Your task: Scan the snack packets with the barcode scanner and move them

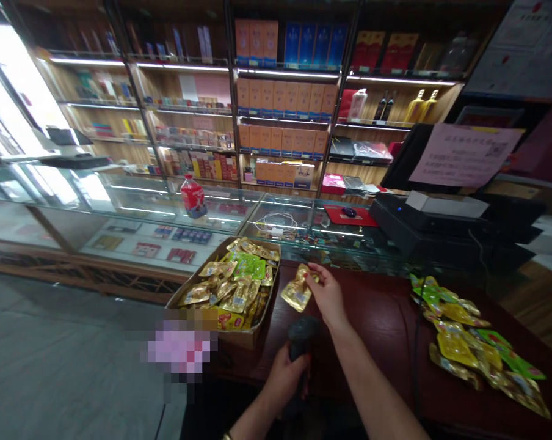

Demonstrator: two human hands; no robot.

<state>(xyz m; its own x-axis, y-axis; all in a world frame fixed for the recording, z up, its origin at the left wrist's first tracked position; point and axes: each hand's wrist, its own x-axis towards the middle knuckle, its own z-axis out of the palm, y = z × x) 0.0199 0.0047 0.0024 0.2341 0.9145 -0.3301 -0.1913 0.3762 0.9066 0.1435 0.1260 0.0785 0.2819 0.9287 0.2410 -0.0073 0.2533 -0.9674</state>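
Note:
My left hand [285, 376] is wrapped round the handle of a dark barcode scanner [302, 330], its head pointing away from me. Between the fingertips of my right hand [324, 290] hangs a gold foil snack packet [297, 296], just beyond the scanner head and above the dark wooden counter [372, 342]. To its left stands a shallow cardboard box [276, 275] full of gold packets [239, 296], with a green packet [248, 266] among them. A pile of gold, yellow and green packets [459, 342] lies on the counter at the right.
Behind the counter runs a glass display case [148, 208] with a red bottle [192, 197] on top. A monitor with a paper sheet [466, 153] and a black machine [441, 229] stand at the right. A mouse [348, 212] rests on a red mat [331, 215]. Boxed-goods shelves [285, 113] line the wall.

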